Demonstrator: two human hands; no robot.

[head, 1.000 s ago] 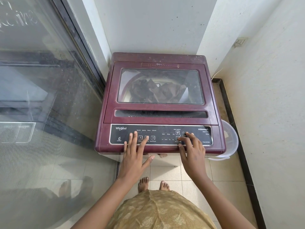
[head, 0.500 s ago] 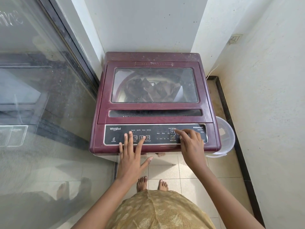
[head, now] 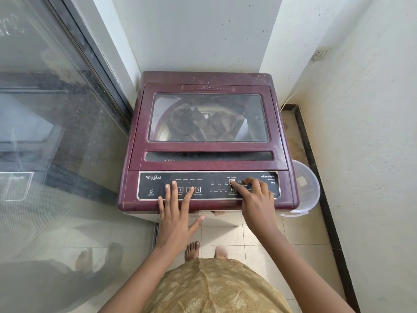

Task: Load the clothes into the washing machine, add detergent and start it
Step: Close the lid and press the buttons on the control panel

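Head view: the clothes [head: 207,126] are dim brown folds behind the dusty lid window [head: 208,117], their fabric hard to make out. The maroon washing machine [head: 206,141] sits at 12 o'clock in a plaster corner. A translucent plastic tub [head: 304,186] at 3 o'clock is half hidden behind it. On the glossy black control panel [head: 208,186], the left hand [head: 177,214] lies flat, fingers spread; the right hand [head: 255,198] curls, forefinger touching a button. A glass door [head: 52,132] fills 9 o'clock.
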